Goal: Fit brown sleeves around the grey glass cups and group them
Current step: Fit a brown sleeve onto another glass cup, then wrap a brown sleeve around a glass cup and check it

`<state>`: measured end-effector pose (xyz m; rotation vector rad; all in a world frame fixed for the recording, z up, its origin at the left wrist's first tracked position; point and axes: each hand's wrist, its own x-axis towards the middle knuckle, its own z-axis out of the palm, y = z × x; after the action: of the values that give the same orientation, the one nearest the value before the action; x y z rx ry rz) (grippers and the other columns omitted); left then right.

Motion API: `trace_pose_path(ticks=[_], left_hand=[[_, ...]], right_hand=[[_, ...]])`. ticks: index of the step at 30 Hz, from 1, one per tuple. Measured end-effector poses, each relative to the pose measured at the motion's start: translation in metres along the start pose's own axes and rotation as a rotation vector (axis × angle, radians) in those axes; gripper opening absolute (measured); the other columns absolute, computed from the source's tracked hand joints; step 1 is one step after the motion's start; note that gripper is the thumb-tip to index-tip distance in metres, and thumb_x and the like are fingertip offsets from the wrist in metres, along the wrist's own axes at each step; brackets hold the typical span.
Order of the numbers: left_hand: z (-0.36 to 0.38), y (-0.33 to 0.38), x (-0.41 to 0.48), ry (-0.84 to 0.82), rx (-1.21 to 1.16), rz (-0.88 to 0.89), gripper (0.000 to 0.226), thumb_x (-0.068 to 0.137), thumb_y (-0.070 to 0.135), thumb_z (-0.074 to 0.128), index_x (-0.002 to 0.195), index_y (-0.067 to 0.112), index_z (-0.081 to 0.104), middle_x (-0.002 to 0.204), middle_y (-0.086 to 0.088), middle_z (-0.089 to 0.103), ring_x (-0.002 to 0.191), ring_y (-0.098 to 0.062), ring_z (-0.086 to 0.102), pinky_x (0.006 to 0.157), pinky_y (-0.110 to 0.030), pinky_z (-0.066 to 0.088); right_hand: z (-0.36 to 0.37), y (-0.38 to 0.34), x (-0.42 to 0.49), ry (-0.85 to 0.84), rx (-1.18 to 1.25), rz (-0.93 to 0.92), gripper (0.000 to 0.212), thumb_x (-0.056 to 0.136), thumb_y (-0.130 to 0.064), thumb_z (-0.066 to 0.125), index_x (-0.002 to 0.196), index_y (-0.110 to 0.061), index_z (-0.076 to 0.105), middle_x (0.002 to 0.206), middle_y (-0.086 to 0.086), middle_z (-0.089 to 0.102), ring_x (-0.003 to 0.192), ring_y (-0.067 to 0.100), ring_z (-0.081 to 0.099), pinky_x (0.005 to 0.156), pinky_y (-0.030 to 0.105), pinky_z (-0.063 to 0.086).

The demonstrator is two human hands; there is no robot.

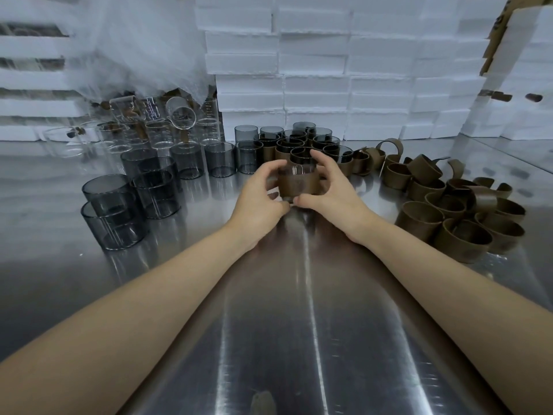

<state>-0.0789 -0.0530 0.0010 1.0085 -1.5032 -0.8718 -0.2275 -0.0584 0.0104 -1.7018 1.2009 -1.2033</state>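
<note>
A grey glass cup with a brown sleeve (299, 184) around it stands at the table's middle, held from both sides. My left hand (263, 193) grips its left side and my right hand (326, 187) grips its right, fingers curled round the sleeve. Just behind it stands a tight group of sleeved grey cups (299, 145). Several bare grey glass cups (119, 205) stand to the left. A heap of loose brown sleeves (457, 211) lies to the right.
The shiny steel table (299, 324) reflects my arms. Clear glass cups (155, 127) crowd the back left under a white plastic sheet (143, 49). Stacked white foam boxes (344, 70) wall off the back. A cardboard edge (496, 34) shows at the upper right.
</note>
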Motion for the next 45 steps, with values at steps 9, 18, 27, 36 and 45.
trace_pose_path(ticks=[9,18,27,36,45], left_hand=[[-0.020,0.000,0.004,0.097,1.500,-0.065,0.052,0.094,0.029,0.044,0.142,0.012,0.037,0.162,-0.014,0.008,0.150,-0.032,0.001,0.115,-0.058,0.009],[-0.038,-0.001,0.008,0.136,1.635,-0.264,0.058,0.100,0.039,0.030,0.151,0.011,0.026,0.162,-0.016,-0.008,0.149,-0.036,-0.006,0.111,-0.064,0.015],[-0.030,-0.002,0.006,0.088,1.444,0.080,0.034,0.089,0.021,0.048,0.122,0.011,0.051,0.159,-0.014,0.010,0.140,-0.031,0.017,0.104,-0.044,0.024],[-0.013,0.004,-0.001,-0.102,1.050,0.495,0.049,0.084,0.005,0.056,0.134,0.004,0.054,0.147,-0.015,0.041,0.132,-0.034,0.035,0.105,-0.045,0.034],[-0.012,-0.002,0.001,0.081,0.818,0.140,0.094,0.087,0.041,0.068,0.155,0.015,0.009,0.154,-0.008,0.019,0.142,-0.023,0.016,0.115,-0.040,0.015]], right_hand=[[-0.006,0.009,0.004,0.187,-0.462,-0.004,0.053,0.073,-0.009,0.074,0.116,-0.016,0.043,0.128,0.005,0.029,0.110,0.015,0.035,0.088,0.019,0.031],[-0.014,0.012,0.008,0.430,-0.568,0.055,0.048,0.079,-0.027,0.068,0.118,-0.012,0.044,0.129,0.010,0.029,0.124,0.028,0.028,0.098,0.029,0.030],[-0.023,0.013,0.009,0.417,-0.305,0.033,0.048,0.082,-0.002,0.064,0.123,-0.004,0.040,0.070,-0.002,0.050,0.069,0.006,0.050,0.062,0.003,0.039],[-0.023,0.019,0.015,0.219,-0.177,0.098,0.068,0.088,-0.013,0.060,0.148,-0.017,0.027,0.122,-0.006,0.060,0.113,0.012,0.055,0.101,0.029,0.041],[-0.018,0.023,0.012,-0.011,-0.496,-0.010,0.044,0.088,-0.010,0.058,0.131,-0.014,0.055,0.129,0.001,0.061,0.122,0.013,0.053,0.099,0.016,0.034]])
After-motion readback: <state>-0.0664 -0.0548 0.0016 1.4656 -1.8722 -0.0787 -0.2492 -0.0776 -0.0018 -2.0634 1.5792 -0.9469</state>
